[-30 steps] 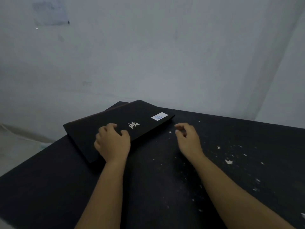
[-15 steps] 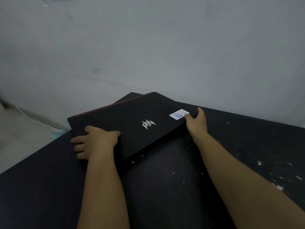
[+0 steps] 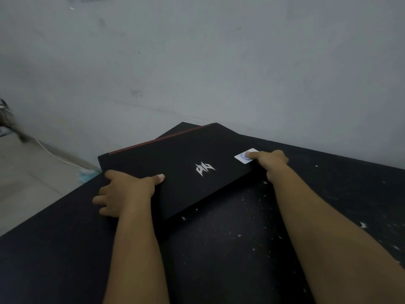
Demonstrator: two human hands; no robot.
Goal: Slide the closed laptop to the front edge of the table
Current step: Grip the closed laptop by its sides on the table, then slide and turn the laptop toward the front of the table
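Item: closed laptop (image 3: 186, 170), black, lying flat and skewed at centre frame on the far corner of the tabletop (image 3: 230, 249); I see its far corner overhanging the tabletop's back edge. A thin red strip runs along its upper-left edge.

Markings: a silver angular emblem (image 3: 205, 168) at the middle of the lid; no letters that I can read. A small white sticker (image 3: 244, 156) with a blue circular mark sits near the lid's right corner; any print on it is too small to make out.

Hands: my left hand (image 3: 125, 191) grips the laptop's left near corner, thumb flat on the lid, fingers (image 3: 103, 199) curled down beside the edge. My right hand (image 3: 270, 161) clasps the right corner, thumb pressed on the sticker, the other fingers wrapped round the side and hidden. Both are grasping the laptop.

Surroundings: tabletop black, scattered with white flecks (image 3: 362, 224) in the lower right of the frame, between the laptop and the near edge. Grey wall (image 3: 219, 62) fills the upper frame, with faint scuffs. At the left, pale floor (image 3: 26, 176), a white cable (image 3: 54, 156) running along the wall's foot, and a pale blue crumpled thing (image 3: 86, 174) just beside the tabletop's left edge; I cannot tell what it is.
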